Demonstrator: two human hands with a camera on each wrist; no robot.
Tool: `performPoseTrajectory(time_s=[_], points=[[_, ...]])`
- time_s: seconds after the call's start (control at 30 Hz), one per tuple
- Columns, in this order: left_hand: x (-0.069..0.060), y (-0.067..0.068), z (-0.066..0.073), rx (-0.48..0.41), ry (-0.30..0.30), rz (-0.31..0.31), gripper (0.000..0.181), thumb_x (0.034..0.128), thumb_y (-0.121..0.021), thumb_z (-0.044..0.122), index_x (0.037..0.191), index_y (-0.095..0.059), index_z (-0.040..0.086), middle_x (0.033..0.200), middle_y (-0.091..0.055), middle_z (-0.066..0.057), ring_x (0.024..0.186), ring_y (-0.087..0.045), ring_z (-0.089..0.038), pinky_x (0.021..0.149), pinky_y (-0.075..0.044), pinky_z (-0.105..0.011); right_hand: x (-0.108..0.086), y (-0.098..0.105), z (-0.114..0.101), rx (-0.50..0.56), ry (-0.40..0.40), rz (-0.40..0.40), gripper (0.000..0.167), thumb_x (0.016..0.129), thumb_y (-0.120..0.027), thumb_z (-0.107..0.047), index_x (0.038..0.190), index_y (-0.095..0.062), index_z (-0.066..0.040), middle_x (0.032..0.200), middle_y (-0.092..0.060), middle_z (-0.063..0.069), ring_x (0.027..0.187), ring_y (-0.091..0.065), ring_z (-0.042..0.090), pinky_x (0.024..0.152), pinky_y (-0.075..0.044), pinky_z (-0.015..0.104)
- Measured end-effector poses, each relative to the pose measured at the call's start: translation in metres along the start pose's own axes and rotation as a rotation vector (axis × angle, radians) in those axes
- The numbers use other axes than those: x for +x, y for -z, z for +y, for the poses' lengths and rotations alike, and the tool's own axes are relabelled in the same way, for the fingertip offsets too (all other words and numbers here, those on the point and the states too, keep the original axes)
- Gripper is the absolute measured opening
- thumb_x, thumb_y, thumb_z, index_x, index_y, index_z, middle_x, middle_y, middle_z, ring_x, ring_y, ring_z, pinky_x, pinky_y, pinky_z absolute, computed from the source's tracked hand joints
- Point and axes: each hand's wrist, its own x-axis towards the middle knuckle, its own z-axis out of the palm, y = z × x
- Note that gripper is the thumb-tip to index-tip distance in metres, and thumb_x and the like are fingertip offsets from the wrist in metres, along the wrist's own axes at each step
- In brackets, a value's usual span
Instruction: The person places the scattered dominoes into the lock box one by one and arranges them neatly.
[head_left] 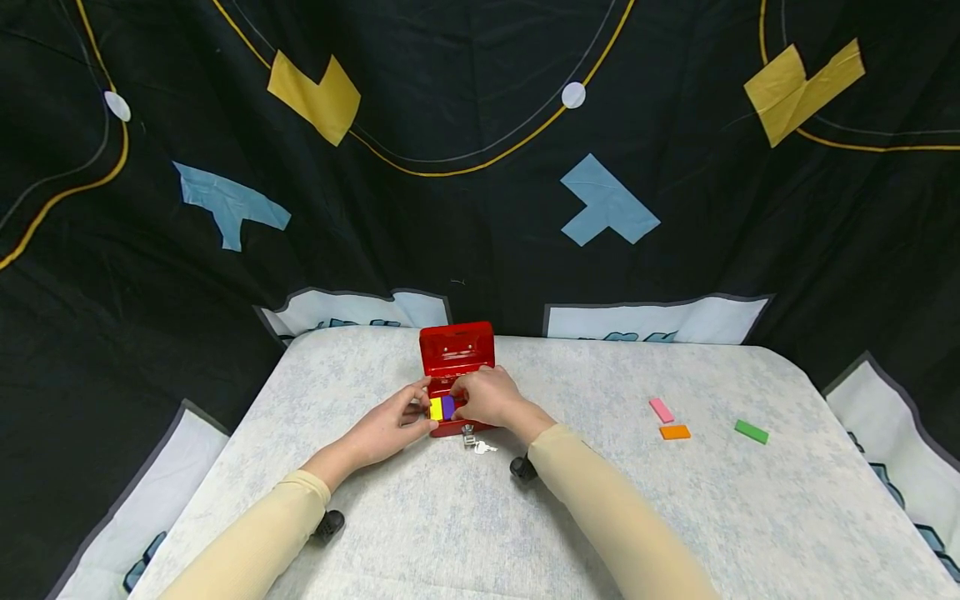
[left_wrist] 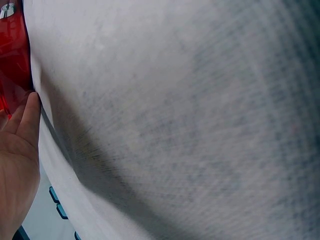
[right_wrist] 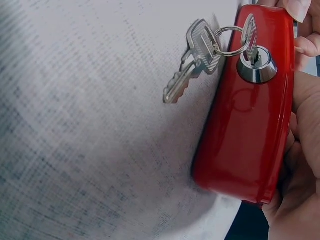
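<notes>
A red cash box [head_left: 457, 343] stands on the table with its lid raised. Inside, a yellow block [head_left: 436, 408] lies beside a purple block [head_left: 448, 407]. My right hand [head_left: 491, 396] reaches into the box, thumb and fingers pinching at the purple block; its fingertips are partly hidden. My left hand [head_left: 390, 423] rests against the box's left side, fingers extended along the red wall in the left wrist view, thumb near the front corner. Keys [right_wrist: 200, 50] on a ring hang from the chrome lock [right_wrist: 257, 70] in the front wall.
On the right of the table [head_left: 585, 517] lie a pink block [head_left: 662, 410], an orange block [head_left: 675, 432] and a green block [head_left: 752, 431]. A black cloth [head_left: 480, 250] with taped shapes hangs behind the table's far edge.
</notes>
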Motion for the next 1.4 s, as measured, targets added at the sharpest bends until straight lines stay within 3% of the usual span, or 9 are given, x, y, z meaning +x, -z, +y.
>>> performPoseTrajectory(time_s=[0.67, 0.9, 1.4], points=[[-0.0004, 0.0003, -0.0005, 0.002, 0.003, 0.004, 0.034, 0.0955, -0.073, 0.040, 0.115, -0.053, 0.020, 0.166, -0.028, 0.007, 0.125, -0.061, -0.018, 0.108, -0.047, -0.040, 0.0008, 0.0005, -0.0034, -0.013, -0.020, -0.011, 0.040, 0.083, -0.085, -0.040, 0.118, -0.077, -0.022, 0.105, -0.074, -0.011, 0.100, -0.062, 0.013, 0.102, -0.041, 0.040], [-0.0004, -0.0007, -0.0021, -0.008, -0.029, 0.003, 0.035, 0.0964, -0.072, 0.039, 0.115, -0.052, 0.018, 0.167, -0.027, 0.001, 0.124, -0.062, -0.022, 0.108, -0.048, -0.042, 0.0016, -0.0009, -0.0034, -0.009, -0.025, -0.012, 0.041, 0.083, -0.085, -0.041, 0.119, -0.077, -0.023, 0.103, -0.074, -0.013, 0.100, -0.061, 0.013, 0.104, -0.041, 0.041], [-0.0012, 0.0001, -0.0001, -0.015, -0.036, 0.005, 0.033, 0.0967, -0.073, 0.037, 0.114, -0.053, 0.017, 0.167, -0.028, 0.002, 0.124, -0.062, -0.022, 0.108, -0.048, -0.042, 0.0015, -0.0005, -0.0043, -0.003, -0.029, -0.016, 0.042, 0.082, -0.086, -0.041, 0.118, -0.077, -0.022, 0.101, -0.074, -0.012, 0.097, -0.060, 0.013, 0.102, -0.041, 0.041]])
